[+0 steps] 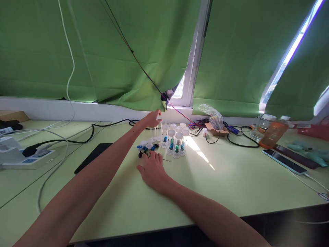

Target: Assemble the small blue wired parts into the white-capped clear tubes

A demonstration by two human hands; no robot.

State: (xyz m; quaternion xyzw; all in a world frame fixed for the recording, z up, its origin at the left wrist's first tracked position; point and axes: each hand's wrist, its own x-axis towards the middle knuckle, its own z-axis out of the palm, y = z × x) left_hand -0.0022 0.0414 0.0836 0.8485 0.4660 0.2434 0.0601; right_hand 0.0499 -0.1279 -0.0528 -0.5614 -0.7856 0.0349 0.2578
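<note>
My left hand [152, 120] reaches far forward, its fingers curled over the top of a clear vial [155, 131] at the back left of a cluster of clear capped vials [177, 141] with blue and green contents. My right hand [152, 169] rests on the green table [226, 185] just in front of the cluster. Its fingertips pinch down beside small blue and black beads [146, 149] and a thin needle [167, 160]. What sits under those fingertips is hidden.
A black pad [92, 156] lies to the left, with a white device [24, 157] and cables further left. To the right are an orange bottle [273, 134], a phone [284, 161], a small cardboard box [217, 130] with a plastic bag, and black cables. Green curtains hang behind.
</note>
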